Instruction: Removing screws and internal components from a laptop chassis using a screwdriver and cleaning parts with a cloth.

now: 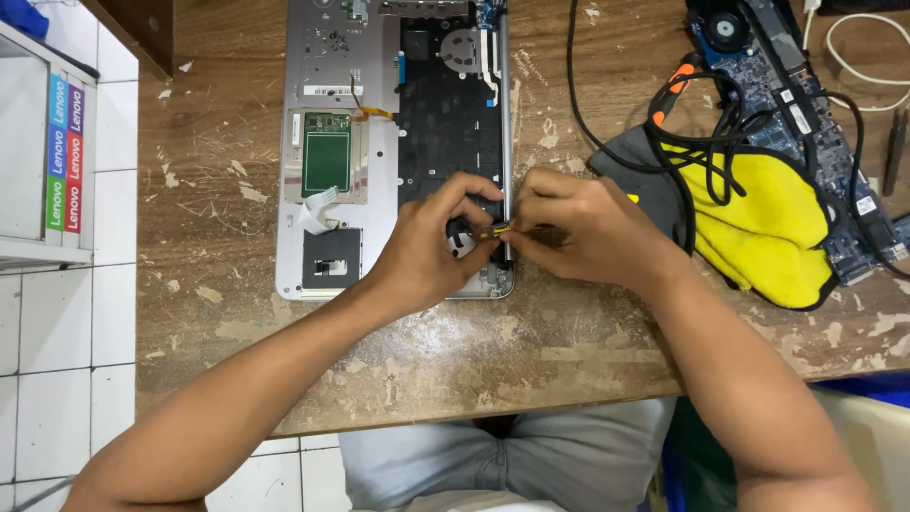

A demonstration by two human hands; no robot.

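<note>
An opened silver laptop shell [322, 114] lies inside-up on a worn wooden table [531, 351], showing the black back of its keyboard [445, 123] and a green touchpad board [327, 161]. My left hand [427, 246] and my right hand [583, 228] meet at the shell's near right corner. Their fingertips pinch a small yellowish part [495, 230] next to a small round silver piece [462, 245]. What exactly each finger grips is hidden by the fingers.
A yellow and grey cloth [768, 228] lies to the right with black cables [701, 142] looped over it. A blue circuit board with a fan [806, 104] sits at the far right. A white cable [863, 66] and a white box [38, 152] stand at the edges.
</note>
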